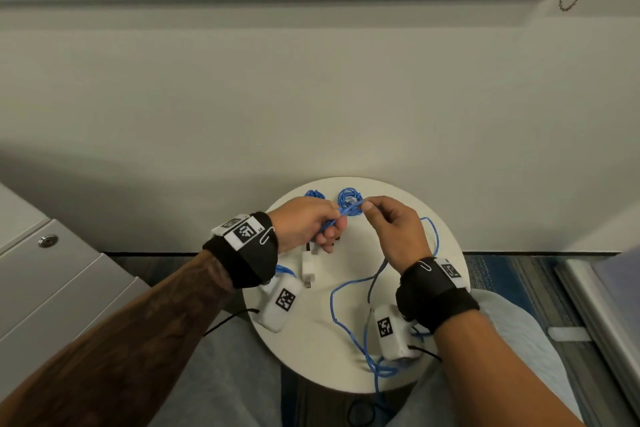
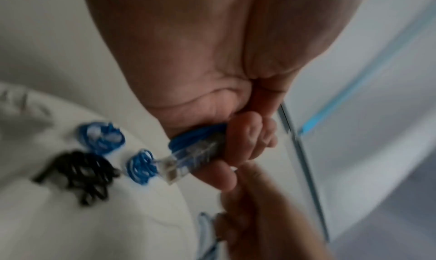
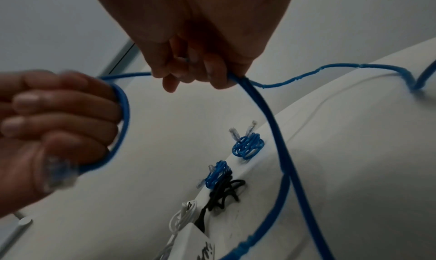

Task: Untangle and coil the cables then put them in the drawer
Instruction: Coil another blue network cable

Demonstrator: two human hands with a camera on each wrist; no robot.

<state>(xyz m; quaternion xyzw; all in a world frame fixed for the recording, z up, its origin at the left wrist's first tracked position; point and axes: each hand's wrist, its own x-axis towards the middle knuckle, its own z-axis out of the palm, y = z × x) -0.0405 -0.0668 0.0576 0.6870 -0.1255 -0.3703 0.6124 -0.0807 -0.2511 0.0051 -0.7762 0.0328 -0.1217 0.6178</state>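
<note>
Over the round counter (image 1: 408, 204), the left hand (image 1: 306, 224) clamps the blue cable (image 3: 278, 126) by its clear plug end while right fingers (image 3: 219, 71) pinch the slack — it looks light and springy, best gripped just behind the plug.

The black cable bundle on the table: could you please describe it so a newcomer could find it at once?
Start at the round white table. Near its far edge, beside two small blue coils, lies the black cable bundle. It is the only black one, and looser than the blue coils.
</note>
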